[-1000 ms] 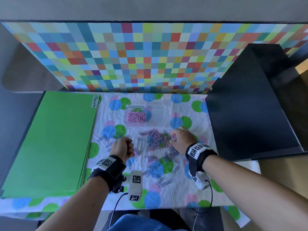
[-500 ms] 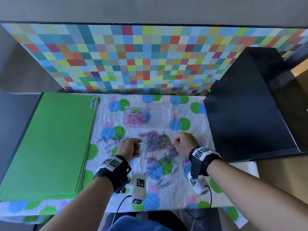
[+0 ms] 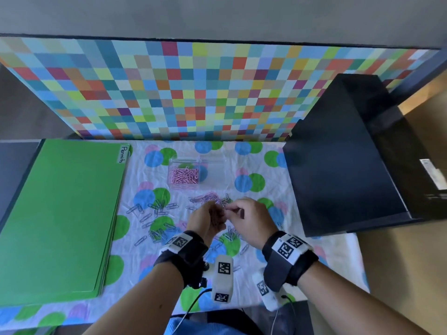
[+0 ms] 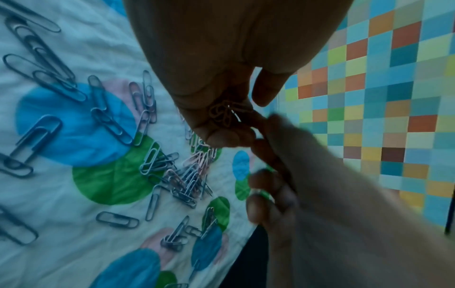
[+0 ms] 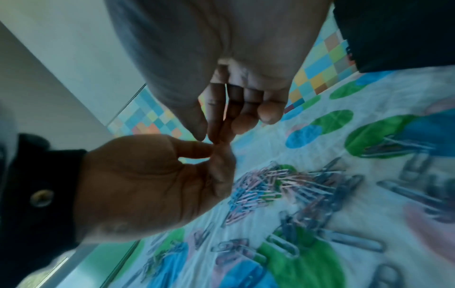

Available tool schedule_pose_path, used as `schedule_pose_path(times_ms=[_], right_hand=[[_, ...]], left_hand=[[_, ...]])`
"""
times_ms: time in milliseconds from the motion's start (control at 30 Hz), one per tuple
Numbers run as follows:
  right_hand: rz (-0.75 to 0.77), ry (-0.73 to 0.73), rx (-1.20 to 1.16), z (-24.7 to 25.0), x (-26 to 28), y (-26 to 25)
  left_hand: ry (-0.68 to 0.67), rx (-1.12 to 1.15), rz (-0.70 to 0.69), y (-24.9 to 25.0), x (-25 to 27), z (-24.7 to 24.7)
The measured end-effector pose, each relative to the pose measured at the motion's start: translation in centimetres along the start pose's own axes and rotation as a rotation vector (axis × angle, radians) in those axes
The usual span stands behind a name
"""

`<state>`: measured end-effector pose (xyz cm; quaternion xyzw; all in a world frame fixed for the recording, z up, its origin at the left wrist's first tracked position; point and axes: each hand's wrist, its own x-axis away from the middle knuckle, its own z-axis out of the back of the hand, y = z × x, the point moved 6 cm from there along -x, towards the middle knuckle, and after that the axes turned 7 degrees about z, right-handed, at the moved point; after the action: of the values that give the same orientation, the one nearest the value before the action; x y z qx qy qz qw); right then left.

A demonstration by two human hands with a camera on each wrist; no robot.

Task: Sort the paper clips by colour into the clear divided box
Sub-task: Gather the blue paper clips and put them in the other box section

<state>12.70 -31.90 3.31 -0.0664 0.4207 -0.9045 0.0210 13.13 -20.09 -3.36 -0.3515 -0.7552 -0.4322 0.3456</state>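
A second ago the hands worked apart on the tabletop; now the left hand (image 3: pixel 208 222) and right hand (image 3: pixel 249 221) have risen and met, right fingers (image 5: pixel 216 124) pinched together, passing pink paper clips (image 4: pixel 221 114) into the left's curled grip. Only the left wrist view shows them. Beyond the fingers lie the mixed pile (image 3: pixel 212 198), then the clear divided box (image 3: pixel 197 172).

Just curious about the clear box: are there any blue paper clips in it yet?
No, the clear divided box holds only pink paper clips in its left compartment; the right one looks empty.
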Motion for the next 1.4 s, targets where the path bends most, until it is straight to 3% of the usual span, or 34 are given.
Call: schedule_pose_path(times_ms=[133,233,333,533,733,1033,1200,1400], right_hand=[[-0.235,0.170,0.126,4.0,2.5,7.0],[-0.344,0.177,0.206,5.5,4.1,11.2],[-0.311,0.051,0.289,4.6,4.0,12.1],[-0.302,-0.039,0.415,3.1,1.3,11.6],[-0.269,0.000,0.413,3.1,1.8,11.6],[-0.185,0.103,0.130,2.9,6.1,12.0],[-0.070,0.059,0.035,2.6,6.4,9.7],[-0.194,0.039,-0.373,1.7,6.8,6.6]], left_hand=[[0.082,-0.045,0.027,0.1,-0.3,2.1],[0.119,-0.081,0.017,0.1,-0.3,3.4],[0.133,-0.115,0.024,-0.4,-0.2,3.9],[0.120,-0.220,0.037,-1.1,0.7,3.4],[0.135,-0.217,0.027,-0.8,1.1,4.4],[0.126,-0.200,0.045,-1.1,0.9,4.9],[0.124,-0.336,-0.002,-0.8,1.3,3.8],[-0.117,-0.633,-0.079,-2.5,2.1,-0.8]])
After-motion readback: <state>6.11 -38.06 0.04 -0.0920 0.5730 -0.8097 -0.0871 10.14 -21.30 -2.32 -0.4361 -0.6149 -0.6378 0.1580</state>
